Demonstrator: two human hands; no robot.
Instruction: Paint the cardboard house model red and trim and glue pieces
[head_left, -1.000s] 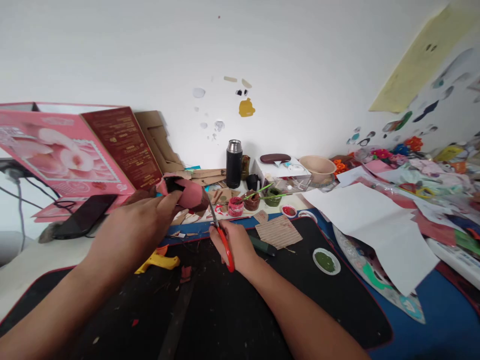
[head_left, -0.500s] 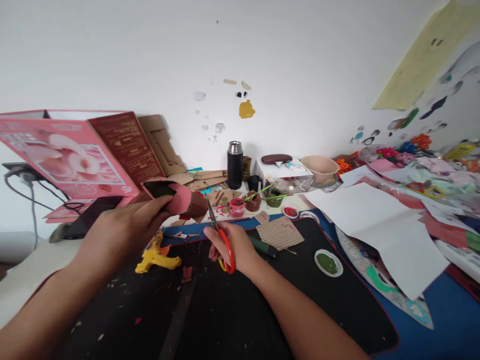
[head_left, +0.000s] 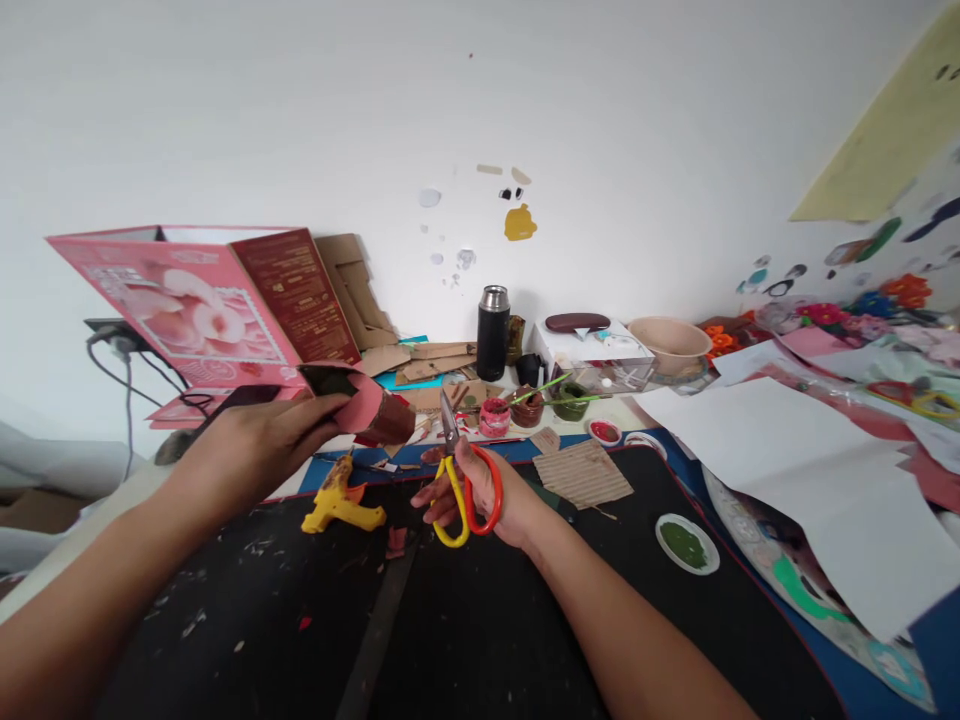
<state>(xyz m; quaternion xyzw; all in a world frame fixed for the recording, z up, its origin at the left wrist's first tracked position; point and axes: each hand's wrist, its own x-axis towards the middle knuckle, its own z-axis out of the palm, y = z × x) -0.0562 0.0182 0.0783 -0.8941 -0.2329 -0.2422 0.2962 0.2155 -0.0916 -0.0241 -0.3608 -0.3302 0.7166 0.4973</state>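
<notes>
My left hand (head_left: 281, 428) is closed on a pink and brown cardboard piece (head_left: 375, 408), dark on its upper inner side, held above the mat's far left. To its right, my right hand (head_left: 480, 490) grips a pair of scissors (head_left: 455, 480) with one yellow and one red handle loop. The blades point up and away, apart from the cardboard. Below my left hand lies a yellow hot glue gun (head_left: 341, 505) on the black mat (head_left: 480, 620). A small reddish scrap (head_left: 396, 542) sits close to it, at the end of a dark strip (head_left: 375, 625).
Open paint jars (head_left: 495, 417) with brushes stand behind my right hand, near a black thermos (head_left: 493, 335). Corrugated cardboard (head_left: 583, 473) and a lid of green paint (head_left: 686, 545) lie right. A pink box (head_left: 202, 310) stands left; white paper sheets (head_left: 795, 450) cover the right side.
The scissors have moved away from the cardboard piece and turned, so both loops now show. My left hand still holds the piece. The view has shifted left.
</notes>
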